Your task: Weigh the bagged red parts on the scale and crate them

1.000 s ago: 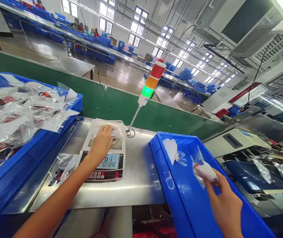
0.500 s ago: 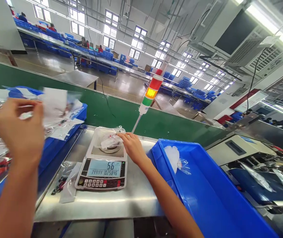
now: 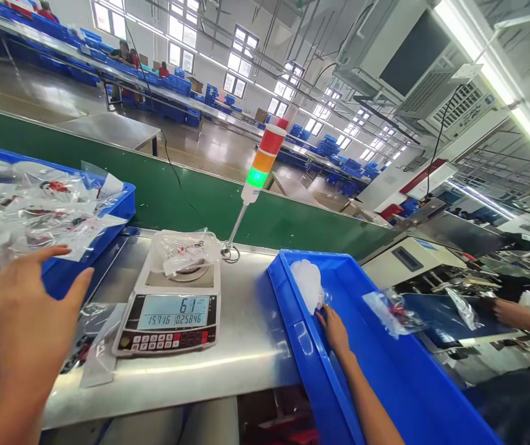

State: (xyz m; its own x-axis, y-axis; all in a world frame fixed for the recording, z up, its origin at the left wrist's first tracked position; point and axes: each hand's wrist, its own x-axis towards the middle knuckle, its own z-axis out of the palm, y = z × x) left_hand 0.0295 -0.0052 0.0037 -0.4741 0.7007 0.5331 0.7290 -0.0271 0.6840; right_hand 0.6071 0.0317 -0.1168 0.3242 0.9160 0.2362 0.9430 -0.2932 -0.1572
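Observation:
My left hand (image 3: 37, 315) is open, thumb and forefinger spread, near the front of the left bin with nothing in it. My right hand (image 3: 334, 330) reaches into the right blue bin (image 3: 413, 383), fingers closed at the lower edge of a plastic bag with a white insert (image 3: 307, 285). Between the bins stands a digital scale (image 3: 169, 318) reading 61. On its pan lies a clear plastic bag (image 3: 188, 252) with small red parts. Another bag with dark parts (image 3: 100, 355) lies left of the scale.
A left blue bin (image 3: 123, 201) is heaped with bagged parts. A signal tower (image 3: 265, 161) glows green behind the scale. At the right bin's far edge is a blurred bag (image 3: 392, 312). A co-worker's hand (image 3: 508, 312) is over a dark belt at right.
The bag that was in my left hand is out of it. My right hand has gone from the scale into the right bin. The reading rose from 56 to 61; the light turned from amber to green.

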